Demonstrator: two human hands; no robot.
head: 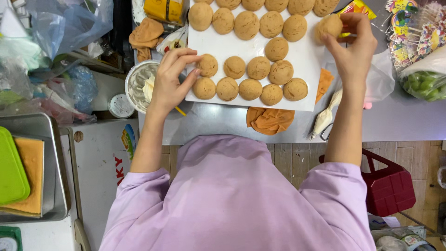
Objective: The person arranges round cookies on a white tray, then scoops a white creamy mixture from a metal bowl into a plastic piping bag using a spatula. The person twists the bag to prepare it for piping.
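Two bare hands work over a white sheet (223, 46) covered with round brown buns, seen from above the person in a lilac top (232, 195). Nearest to the person, at about 5 o'clock from the sheet, an orange cloth (269, 120) lies on the grey table (399, 121), and a white piping bag (326, 114) lies at 3 o'clock from that cloth. The left hand (171, 80) is at the 9 o'clock edge of the sheet; its fingertips are bent together and touch a bun (207, 65) at the left end of the middle row, but I cannot tell if they really pinch it. At 9 o'clock from this hand stands a metal bowl (137, 83) with cream inside. Farther away, at 2 o'clock from the sheet's centre, the right hand (353, 49) holds another bun (328, 25) lifted, pinched between thumb and fingers. At 3 o'clock from it, a bag of green grapes (425, 81) rests on the table.
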